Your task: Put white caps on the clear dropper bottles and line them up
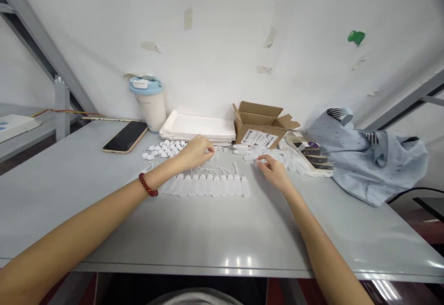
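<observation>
My left hand (198,151), a red bead bracelet (148,184) on its wrist, is closed with bent fingers beside a small heap of white strings (219,149). What its fingertips hold, if anything, is hidden. Between thumb and index finger of my right hand (274,171) is the edge of a translucent white tag (250,157). Below both hands lies a row of overlapping white tags (208,185), with white loops at their upper ends. Several small white round pieces (166,148) are scattered beyond my left forearm. More loose tags (286,159) lie right of the strings.
A stack of white sheets or envelopes (199,127) and an open cardboard box (258,124) stand by the wall. Left are a phone (125,137) and a lidded cup (151,106). Right are dark packaged items (308,152) and a light blue cloth bag (367,157) on the grey table (222,235).
</observation>
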{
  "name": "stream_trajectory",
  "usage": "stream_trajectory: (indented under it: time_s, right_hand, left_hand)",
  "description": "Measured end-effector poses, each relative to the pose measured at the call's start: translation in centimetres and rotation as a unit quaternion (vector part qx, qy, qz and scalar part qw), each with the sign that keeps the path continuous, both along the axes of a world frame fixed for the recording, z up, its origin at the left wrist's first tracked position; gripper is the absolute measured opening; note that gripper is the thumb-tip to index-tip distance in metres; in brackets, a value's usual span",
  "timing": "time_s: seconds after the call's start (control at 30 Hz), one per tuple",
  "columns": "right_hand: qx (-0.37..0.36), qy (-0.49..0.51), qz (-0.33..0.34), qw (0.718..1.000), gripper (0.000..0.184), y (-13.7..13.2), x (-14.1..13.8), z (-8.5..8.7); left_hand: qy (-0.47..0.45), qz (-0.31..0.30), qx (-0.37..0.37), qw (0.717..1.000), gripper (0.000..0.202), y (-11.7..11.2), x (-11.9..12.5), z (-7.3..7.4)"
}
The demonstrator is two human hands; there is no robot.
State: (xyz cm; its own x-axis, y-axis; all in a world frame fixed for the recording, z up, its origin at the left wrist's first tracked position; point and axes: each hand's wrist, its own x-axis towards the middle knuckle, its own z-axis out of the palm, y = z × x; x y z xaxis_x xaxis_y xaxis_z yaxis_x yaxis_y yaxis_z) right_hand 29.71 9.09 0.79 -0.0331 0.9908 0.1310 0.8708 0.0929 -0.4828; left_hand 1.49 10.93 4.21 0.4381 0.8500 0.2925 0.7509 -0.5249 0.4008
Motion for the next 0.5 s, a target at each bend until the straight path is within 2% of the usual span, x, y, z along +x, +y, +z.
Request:
stream_trajectory:
  time_s: [0.17,0.33,0.5]
  right_hand:
    - [-0.011,-0.027,-0.028,0.999,0.028,-0.3,-0.5,0.1]
    - [-0.023,-0.065,-0.059,0.996,0.022,-0.3,-0.3,0.2]
    - [-0.038,-0.073,-0.074,0.994,0.030,-0.1,-0.1,0.3]
  left_hand:
    - [-0.135,0.046,-0.014,0.990,0.016,-1.0,-0.9,0.6]
    - [-0.236,0.091,-0.007,0.968,0.023,-2.4,-1.9,-0.1]
    - [-0.331,0.125,-0.026,0.935,0.023,-3.1,-2.7,-0.5]
